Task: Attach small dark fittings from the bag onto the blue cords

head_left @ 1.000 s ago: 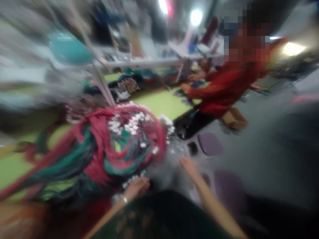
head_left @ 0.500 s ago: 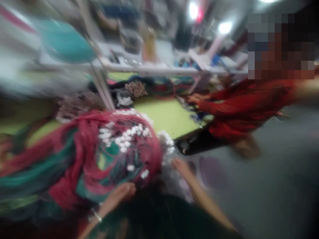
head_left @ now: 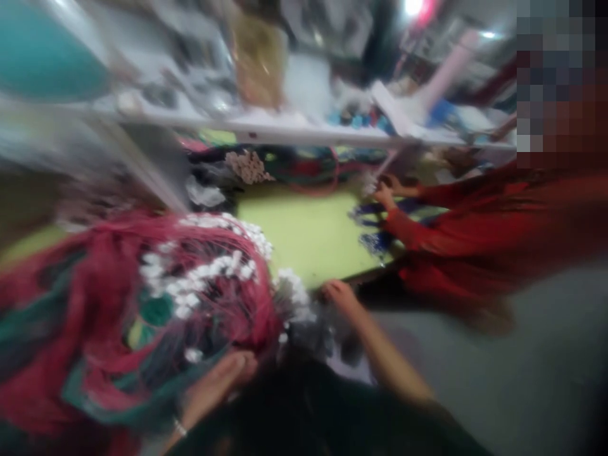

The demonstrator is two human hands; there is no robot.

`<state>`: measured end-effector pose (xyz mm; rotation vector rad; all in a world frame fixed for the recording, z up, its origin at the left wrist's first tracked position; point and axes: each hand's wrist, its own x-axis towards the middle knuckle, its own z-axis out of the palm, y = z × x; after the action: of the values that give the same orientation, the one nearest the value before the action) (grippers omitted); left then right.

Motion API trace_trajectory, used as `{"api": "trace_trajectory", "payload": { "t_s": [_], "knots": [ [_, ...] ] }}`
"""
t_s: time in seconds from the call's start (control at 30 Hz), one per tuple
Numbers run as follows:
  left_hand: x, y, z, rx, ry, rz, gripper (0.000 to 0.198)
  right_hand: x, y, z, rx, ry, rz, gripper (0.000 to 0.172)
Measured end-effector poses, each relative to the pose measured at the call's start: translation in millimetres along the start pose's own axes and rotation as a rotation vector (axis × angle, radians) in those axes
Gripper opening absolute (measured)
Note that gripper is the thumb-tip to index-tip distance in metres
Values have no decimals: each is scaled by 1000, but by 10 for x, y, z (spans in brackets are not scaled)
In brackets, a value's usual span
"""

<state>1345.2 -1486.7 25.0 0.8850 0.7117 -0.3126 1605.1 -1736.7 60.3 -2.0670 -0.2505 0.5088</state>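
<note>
Wire bundle (head_left: 102,304), red and dark green, lies in a heap on the near left part of the green table top (head_left: 299,234), close before the person. White end pieces (head_left: 190,291) sit in a curved row upon its strands, and a red loop bends around them. At its near right edge is the left hand (head_left: 237,366), with the fingers curled together; because of the blur, one cannot tell if they pinch a strand. The right hand (head_left: 339,294) is farther forward, at the table edge, just beside a white cluster (head_left: 292,288); its fingers are bent, but whether they grip anything cannot be told.

To handle this bundle well, it seems best that the left hand supports the loop and does not pull on single strands, since these probably tangle easily. The right hand should rather take strands near their ends, softly, so that no end piece catches its neighbour. Care is also useful at the table edge, where loose ends could slip down. Farther right, a co-worker (head_left: 484,234) in red has both hands by dark blue pieces (head_left: 373,240); behind, a white shelf (head_left: 294,131) runs across
</note>
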Motion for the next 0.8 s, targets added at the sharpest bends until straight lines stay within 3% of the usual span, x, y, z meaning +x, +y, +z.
{"api": "trace_trajectory", "payload": {
  "t_s": [0.2, 0.4, 0.67, 0.8],
  "knots": [
    [14, 57, 153, -46, 39, 30, 45, 124, 120, -278, 1, 23, -7, 28],
    [55, 98, 281, -64, 123, -15, 50, 203, 121, -397, -17, 27, -14, 29],
    [96, 185, 352, -36, 38, -33, 48, 293, 143, -534, -12, 54, -27, 33],
    [93, 157, 356, -95, 71, -37, 46, 281, 101, -622, -20, 81, -43, 33]
  ]
}}
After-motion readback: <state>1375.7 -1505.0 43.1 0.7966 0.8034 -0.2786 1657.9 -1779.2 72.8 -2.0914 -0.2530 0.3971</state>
